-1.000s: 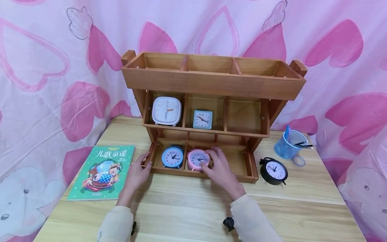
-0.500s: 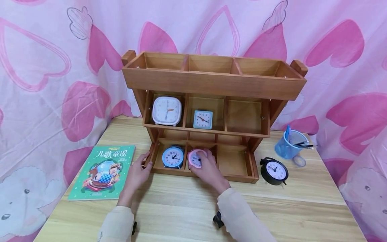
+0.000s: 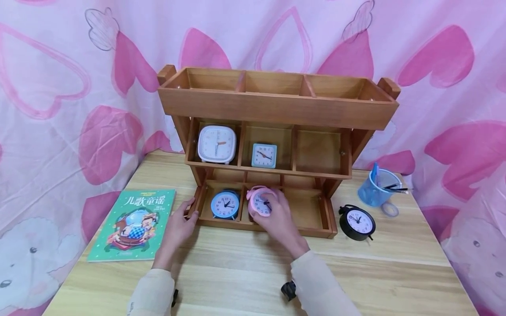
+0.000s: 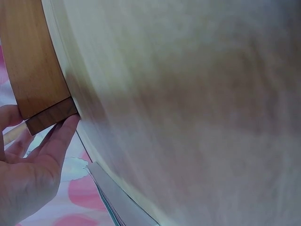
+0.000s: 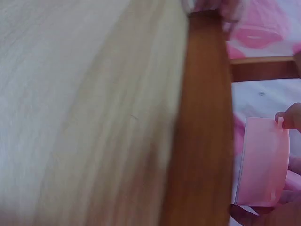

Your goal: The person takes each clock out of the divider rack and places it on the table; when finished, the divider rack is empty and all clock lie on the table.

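My right hand (image 3: 276,215) grips a round pink alarm clock (image 3: 258,202), tilted and lifted slightly above the middle compartment of the bottom tier of a wooden shelf (image 3: 276,105). In the right wrist view the pink clock (image 5: 261,162) shows edge-on beside the shelf's front board (image 5: 202,132). A blue alarm clock (image 3: 225,204) stands in the bottom left compartment. My left hand (image 3: 179,226) rests with straight fingers against the shelf's lower left corner (image 4: 49,115). A white square clock (image 3: 217,144) and a small teal square clock (image 3: 264,156) stand in the middle tier.
A black alarm clock (image 3: 357,222) stands on the table right of the shelf. Behind it is a blue pen cup (image 3: 377,188) with a tape roll (image 3: 389,209). A green picture book (image 3: 132,224) lies at the left. A pink heart-patterned cloth hangs behind.
My right hand has closed round the pink clock, tilted it and raised it a little from the bottom middle compartment. The left hand has stayed at the shelf corner.
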The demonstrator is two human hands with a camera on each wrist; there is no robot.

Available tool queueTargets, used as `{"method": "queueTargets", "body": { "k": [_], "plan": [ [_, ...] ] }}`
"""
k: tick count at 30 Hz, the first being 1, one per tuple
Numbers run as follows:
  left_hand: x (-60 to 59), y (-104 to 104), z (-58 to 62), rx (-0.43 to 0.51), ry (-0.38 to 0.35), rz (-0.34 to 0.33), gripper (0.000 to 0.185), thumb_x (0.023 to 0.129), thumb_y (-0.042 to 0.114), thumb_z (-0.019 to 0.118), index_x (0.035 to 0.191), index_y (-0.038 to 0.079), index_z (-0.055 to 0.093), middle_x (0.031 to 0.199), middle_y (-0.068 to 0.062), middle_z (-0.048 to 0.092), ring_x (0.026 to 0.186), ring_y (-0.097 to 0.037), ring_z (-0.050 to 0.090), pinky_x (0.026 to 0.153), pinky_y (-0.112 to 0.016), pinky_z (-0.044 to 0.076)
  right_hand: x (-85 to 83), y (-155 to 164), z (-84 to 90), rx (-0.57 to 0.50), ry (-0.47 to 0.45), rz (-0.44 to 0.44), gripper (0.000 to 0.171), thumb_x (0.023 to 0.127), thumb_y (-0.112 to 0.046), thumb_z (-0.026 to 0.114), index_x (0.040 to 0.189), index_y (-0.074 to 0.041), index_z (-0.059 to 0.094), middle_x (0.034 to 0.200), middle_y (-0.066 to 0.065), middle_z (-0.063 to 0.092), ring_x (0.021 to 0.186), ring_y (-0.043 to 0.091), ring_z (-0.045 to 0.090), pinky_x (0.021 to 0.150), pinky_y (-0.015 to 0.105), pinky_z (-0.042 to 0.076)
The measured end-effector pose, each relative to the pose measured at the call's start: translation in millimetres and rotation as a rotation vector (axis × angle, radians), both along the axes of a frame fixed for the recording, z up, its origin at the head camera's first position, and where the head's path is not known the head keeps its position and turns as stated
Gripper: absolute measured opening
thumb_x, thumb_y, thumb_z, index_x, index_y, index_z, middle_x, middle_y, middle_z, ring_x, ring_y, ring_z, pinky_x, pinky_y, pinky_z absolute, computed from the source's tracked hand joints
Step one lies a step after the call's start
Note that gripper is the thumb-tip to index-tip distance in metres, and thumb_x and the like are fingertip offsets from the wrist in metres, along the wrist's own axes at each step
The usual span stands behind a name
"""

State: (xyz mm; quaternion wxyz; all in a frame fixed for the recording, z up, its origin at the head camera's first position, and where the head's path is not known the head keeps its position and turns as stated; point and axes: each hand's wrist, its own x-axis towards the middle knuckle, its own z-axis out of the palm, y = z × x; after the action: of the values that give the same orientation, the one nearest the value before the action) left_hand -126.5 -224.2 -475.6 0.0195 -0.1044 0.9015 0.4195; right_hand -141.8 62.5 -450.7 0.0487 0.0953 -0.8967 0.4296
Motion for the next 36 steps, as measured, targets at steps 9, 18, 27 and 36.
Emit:
{"method": "queueTargets", "body": {
  "k": [9,18,27,36],
  "plan": [
    [0.7,1,-3.2,0.009,0.015,-0.001,0.05,0.099,0.021,0.051,0.148,0.016,0.04,0.128,-0.027,0.058,0.112,-0.036,0.06,0.084,-0.044,0.053,28.7,77,15.4,0.097,0.211,-0.083,0.056,0.07,-0.023,0.085,0.118,-0.004,0.063,0.142,0.025,0.04,0.124,0.041,0.044,0.095,0.058,0.044],
    [3.8,0,0.5,-0.008,0.019,-0.003,0.049,0.099,0.021,0.05,0.147,0.013,0.041,0.13,-0.028,0.055,0.109,-0.035,0.06,0.084,-0.045,0.052,58.8,195,18.7,0.108,0.24,-0.344,0.06,0.064,-0.003,0.084,0.118,0.007,0.059,0.127,0.034,0.044,0.111,0.048,0.044,0.087,0.061,0.037],
    [0.8,0,2.1,-0.008,-0.002,-0.009,0.05,0.1,0.022,0.049,0.148,0.013,0.038,0.135,-0.028,0.052,0.114,-0.037,0.057,0.085,-0.045,0.052,57.1,291,-5.6,0.282,-0.039,-0.537,0.067,0.082,-0.026,0.075,0.126,0.016,0.047,0.129,0.04,0.035,0.118,0.053,0.031,0.089,0.065,0.031],
    [0.6,1,4.0,-0.011,-0.013,-0.011,0.05,0.1,0.023,0.048,0.149,0.014,0.037,0.136,-0.028,0.051,0.117,-0.038,0.055,0.088,-0.048,0.05,47.2,311,-27.9,0.303,-0.188,-0.462,0.075,0.087,-0.04,0.068,0.129,0.018,0.043,0.131,0.043,0.028,0.116,0.056,0.028,0.089,0.069,0.035]
  ]
}}
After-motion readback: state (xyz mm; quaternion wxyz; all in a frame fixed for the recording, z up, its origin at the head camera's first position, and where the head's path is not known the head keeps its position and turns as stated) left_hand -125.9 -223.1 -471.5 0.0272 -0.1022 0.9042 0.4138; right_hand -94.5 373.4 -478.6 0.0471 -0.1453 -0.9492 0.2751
